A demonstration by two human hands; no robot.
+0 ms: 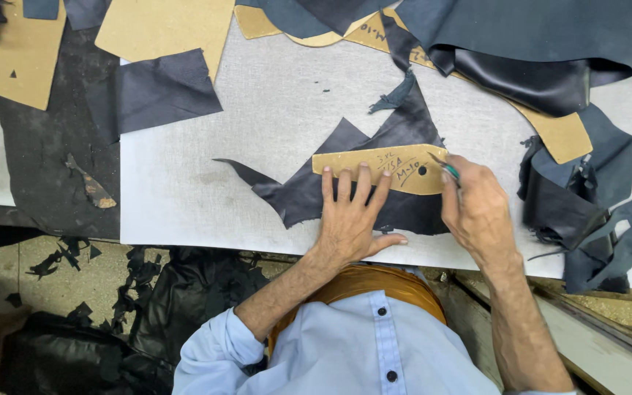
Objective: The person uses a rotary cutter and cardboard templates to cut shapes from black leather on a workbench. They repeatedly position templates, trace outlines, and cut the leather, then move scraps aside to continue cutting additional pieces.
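- Two hands worked at one small cardboard pattern (382,168), a long tan strip with a punched hole, which lay flat on a scrap of dark leather (345,192) near the front edge of the pale cutting board (206,190).
- Left hand (350,219): fingers spread and pressed flat on the pattern's near side, thumb out to the right, pinning pattern and leather together.
- Right hand (477,208): fingers closed round a slim green-handled knife (446,170), its tip touching the pattern's right end.
- Step in hand, by my reading: cutting the leather along the pattern's outline, begun at the right end. The next stroke would call for steady downward pressure from the left hand so the pattern did not slip, and a blade kept hard against the cardboard edge.
- Edges and room: left of the pattern the board was bare; above it lay more leather and a larger cardboard pattern (561,135); right of it, bunched leather offcuts (587,197) crowded near the knife hand; below it the board's front edge was near.
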